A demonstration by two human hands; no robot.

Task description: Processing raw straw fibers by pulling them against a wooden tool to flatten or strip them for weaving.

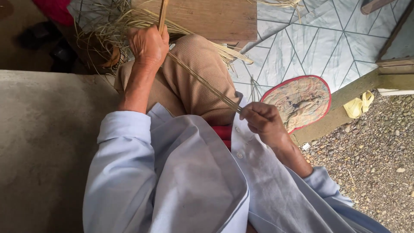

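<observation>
Above raised knee (194, 73), left hand (148, 45) clamps stick (162, 15) upright, anchoring fibre strands (202, 82). Right hand (263, 121), below-right of knee, pinches strand ends, pulling taut across knee, likely for tension. Loose straw (112, 26) heaped beyond knee; woven fan (299, 101) right of knee.

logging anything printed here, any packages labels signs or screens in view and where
No packages, labels, signs or screens show.
Nearest thing: a printed fan, oval, red-edged with a faded picture, lying on the floor right of the right hand.
The left hand grips a stick; both hands hold pale straw strands.
</observation>
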